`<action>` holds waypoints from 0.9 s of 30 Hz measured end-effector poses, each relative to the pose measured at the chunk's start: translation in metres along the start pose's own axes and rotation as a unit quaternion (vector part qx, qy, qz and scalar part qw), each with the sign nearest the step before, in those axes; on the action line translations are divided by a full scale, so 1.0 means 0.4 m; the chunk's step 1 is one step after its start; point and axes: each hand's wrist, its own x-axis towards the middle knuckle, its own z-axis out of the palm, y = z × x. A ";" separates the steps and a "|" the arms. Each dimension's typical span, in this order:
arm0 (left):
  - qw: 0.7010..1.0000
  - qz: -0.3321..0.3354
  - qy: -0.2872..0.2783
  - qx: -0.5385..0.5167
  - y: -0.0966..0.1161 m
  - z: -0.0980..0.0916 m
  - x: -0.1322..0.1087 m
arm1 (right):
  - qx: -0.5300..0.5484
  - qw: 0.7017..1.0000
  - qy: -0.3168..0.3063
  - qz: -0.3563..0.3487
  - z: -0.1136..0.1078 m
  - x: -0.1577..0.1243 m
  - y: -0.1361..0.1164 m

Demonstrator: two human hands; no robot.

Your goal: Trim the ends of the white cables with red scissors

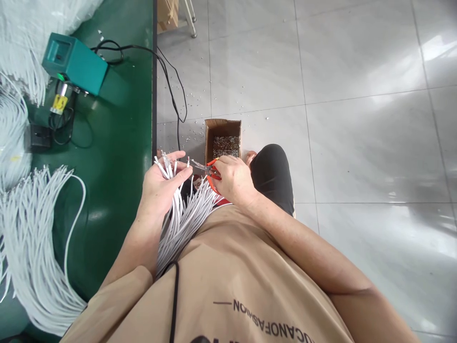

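Note:
My left hand (161,183) is closed around a bundle of white cables (182,216), their tips sticking up between thumb and fingers. The bundle trails down across my lap. My right hand (233,178) grips orange-handled cutters (209,169), whose metal jaws point left at the cable tips held by the left hand. Both hands are held over the gap between the green table and my knee, just above a small cardboard box (223,128) on the floor that holds metal scraps.
A green table (117,143) lies to the left with a teal machine (73,62), black cords and heaps of white cables (32,238). Small metal bits litter the grey tiled floor (357,143) near the box. My knee in black (273,174) sits right of the hands.

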 end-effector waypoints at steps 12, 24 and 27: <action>0.999 0.005 -0.018 0.030 0.000 0.006 -0.007 | -0.100 0.994 -0.036 -0.030 -0.030 0.012 -0.010; 0.998 -0.024 -0.039 0.049 -0.006 0.001 -0.004 | -0.138 0.986 -0.066 -0.070 -0.049 0.015 0.006; 0.997 -0.018 -0.043 0.055 -0.006 -0.002 -0.004 | -0.143 0.985 -0.072 -0.070 -0.055 0.017 0.006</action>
